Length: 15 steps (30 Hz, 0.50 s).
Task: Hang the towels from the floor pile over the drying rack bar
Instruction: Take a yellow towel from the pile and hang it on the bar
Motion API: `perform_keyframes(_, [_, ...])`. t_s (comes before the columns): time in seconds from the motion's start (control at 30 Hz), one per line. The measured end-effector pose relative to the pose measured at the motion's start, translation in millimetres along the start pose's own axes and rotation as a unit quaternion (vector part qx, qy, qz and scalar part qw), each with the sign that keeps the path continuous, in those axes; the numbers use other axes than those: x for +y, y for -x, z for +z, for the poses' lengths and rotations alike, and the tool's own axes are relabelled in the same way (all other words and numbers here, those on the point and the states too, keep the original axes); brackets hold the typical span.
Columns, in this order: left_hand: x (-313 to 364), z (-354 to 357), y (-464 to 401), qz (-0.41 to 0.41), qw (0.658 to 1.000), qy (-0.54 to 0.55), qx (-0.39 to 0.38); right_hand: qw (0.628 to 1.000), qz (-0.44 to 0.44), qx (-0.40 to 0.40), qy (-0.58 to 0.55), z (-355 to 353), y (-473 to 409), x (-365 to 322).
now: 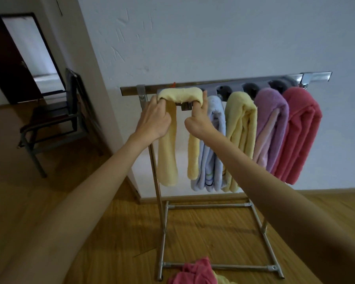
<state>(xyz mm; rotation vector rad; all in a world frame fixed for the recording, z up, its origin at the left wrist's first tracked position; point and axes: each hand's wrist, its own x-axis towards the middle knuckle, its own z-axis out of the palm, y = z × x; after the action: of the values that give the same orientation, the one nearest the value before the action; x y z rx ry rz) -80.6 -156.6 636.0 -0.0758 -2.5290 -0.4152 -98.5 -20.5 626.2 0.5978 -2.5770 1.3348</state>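
Note:
A pale yellow towel [180, 95] lies draped over the left part of the drying rack bar [316, 77], its two ends hanging down. My left hand [155, 117] grips the towel's left side just under the bar. My right hand [199, 119] pinches its right side beside the bar. To the right hang a light blue towel [213, 144], another yellow towel [241, 128], a purple towel [272, 124] and a red towel [299, 136]. On the floor at the bottom edge sits the pile, with a red towel [193, 271] on top and a bit of yellow beside it.
The metal base frame [211, 206] of the rack spreads over the wooden floor under the towels. A dark folding chair [55, 124] stands to the left by the wall corner. Behind it is a doorway [29, 58]. A white wall backs the rack.

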Motion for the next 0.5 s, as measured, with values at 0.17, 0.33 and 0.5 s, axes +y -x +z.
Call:
perform_keyframes(0.17, [2, 12, -11, 0.012, 1.0, 0.002, 0.018, 0.999, 0.0, 0.034, -0.017, 10, -11, 17])
perform_keyframes(0.33, [6, 22, -11, 0.053, 0.996, 0.015, 0.069, 0.992, -0.084, 0.094, -0.015, 22, -13, 44])
perform_keyframes(0.5, [7, 35, -4, 0.055, 0.996, 0.014, 0.071, 0.987, -0.127, 0.095, 0.029, 22, -20, 60])
